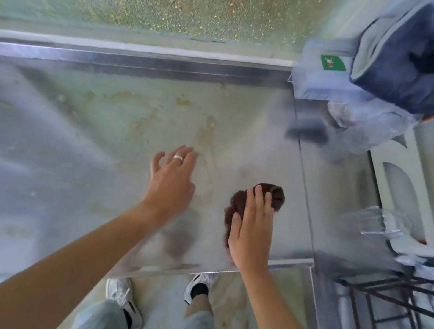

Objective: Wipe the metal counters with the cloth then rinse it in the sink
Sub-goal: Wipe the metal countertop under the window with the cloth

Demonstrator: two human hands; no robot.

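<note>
under the right hand [252, 228], pressed flat with fingers spread, a dark brown cloth [259, 198] is held against the metal desk [101, 120], close to its near edge and not far from its right-hand end. the left hand [171, 179] is kept beside it, released and empty, fingers loosely splayed and hovering at or just over the surface; whether it touches cannot be told. a ring is worn on one of its fingers. beyond the left hand, yellowish smears and specks are seen scattered over the metal, so the wiping step is judged to be in hand and far from finished. the next move is thought to call for the cloth to be pushed away from the body and across to the left, through those stains, with steady downward pressure kept. no sink is seen; it is taken to lie out of view, and rinsing is not yet due.
</note>
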